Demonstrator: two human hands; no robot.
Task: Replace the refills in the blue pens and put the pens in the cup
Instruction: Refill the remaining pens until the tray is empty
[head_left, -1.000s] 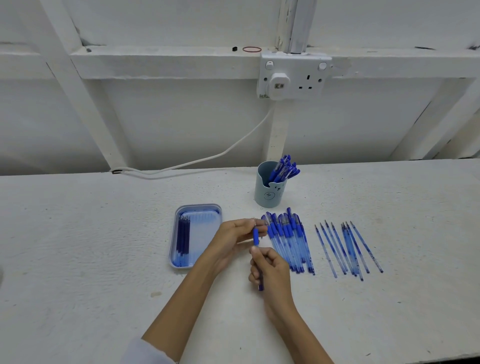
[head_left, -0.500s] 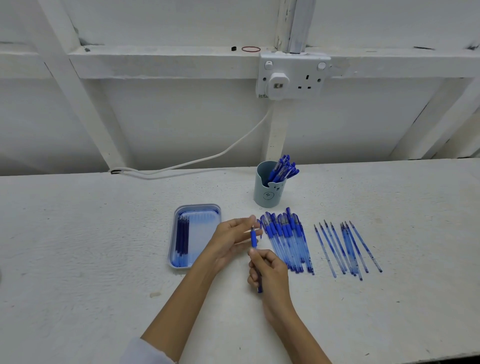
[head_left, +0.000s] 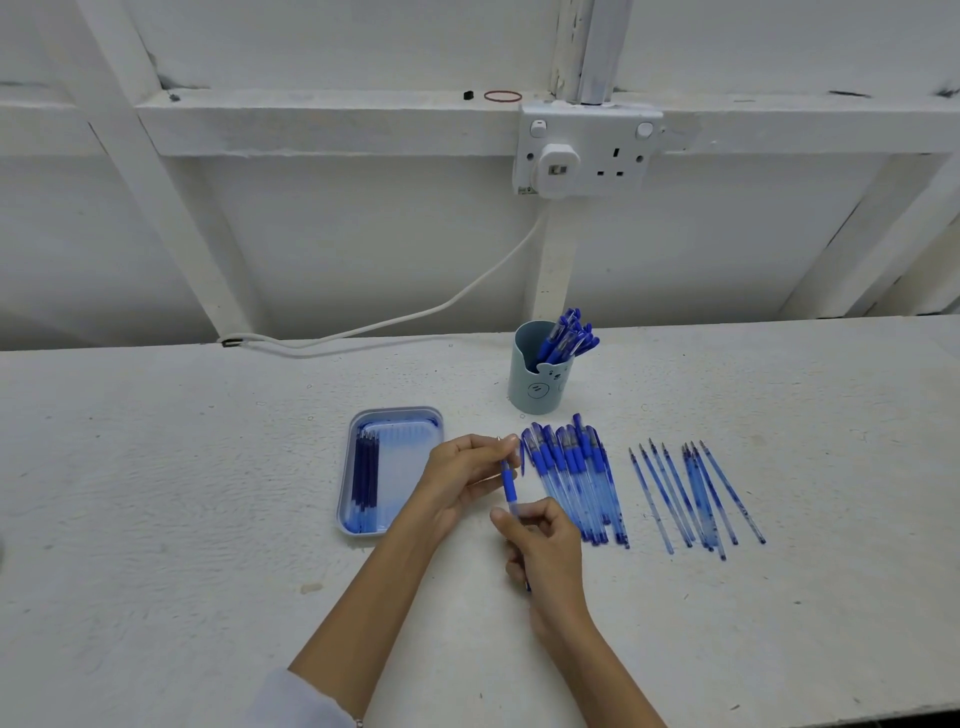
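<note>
Blue-gripped pen with a clear plastic barrel (head_left: 509, 486) is held nearly upright between both hands, above the white tabletop (head_left: 156, 519). The left hand (head_left: 465, 480) pinches its upper tip end with curled fingers; the right hand (head_left: 548, 558) is curled around its lower barrel. Just right of the hands lie a row of matching blue pens (head_left: 576, 480) and, farther right, thin blue refills (head_left: 696, 493). A light blue rectangular tray (head_left: 397, 414) holding dark refills (head_left: 364, 473) sits to the left, and a pale blue cup (head_left: 540, 387) of pens stands behind.

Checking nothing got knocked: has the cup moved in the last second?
No. The cup still stands just beyond the pen row, below the wall socket.
</note>
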